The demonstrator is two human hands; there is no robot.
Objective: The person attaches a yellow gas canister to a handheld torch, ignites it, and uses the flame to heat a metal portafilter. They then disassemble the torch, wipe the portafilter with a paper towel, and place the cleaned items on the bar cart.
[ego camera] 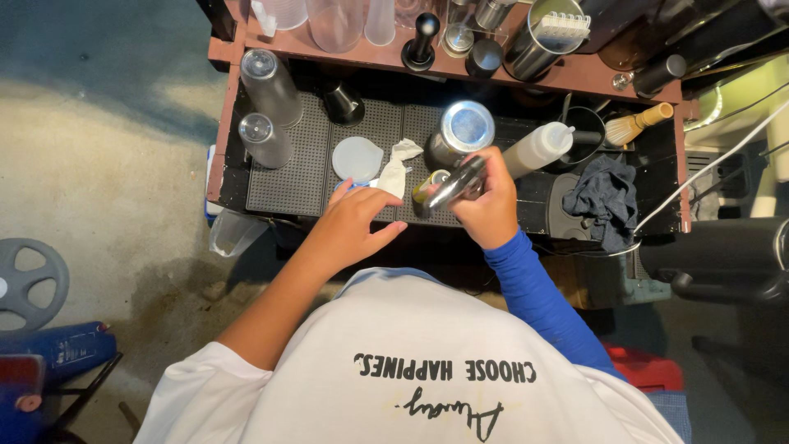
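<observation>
My right hand [491, 207], in a blue sleeve, grips a shiny metal jigger-like tool [454, 184], tilted over a small yellow-green item [429, 182] on the black perforated mat [288, 177]. My left hand [352, 224] hovers open, fingers spread, just left of it, near a crumpled white tissue [396, 168] and a round translucent lid [357, 158]. Just behind the tool stands a metal shaker tin [464, 129], next to a white squeeze bottle [538, 146] lying tilted.
Two lidded plastic cups [267, 107] lie at the mat's left. A dark cloth [606, 197] and bamboo whisk [634, 125] sit right. The back shelf [394, 53] holds clear cups, a black tamper and metal cups. Concrete floor lies left, with a blue canister [62, 349].
</observation>
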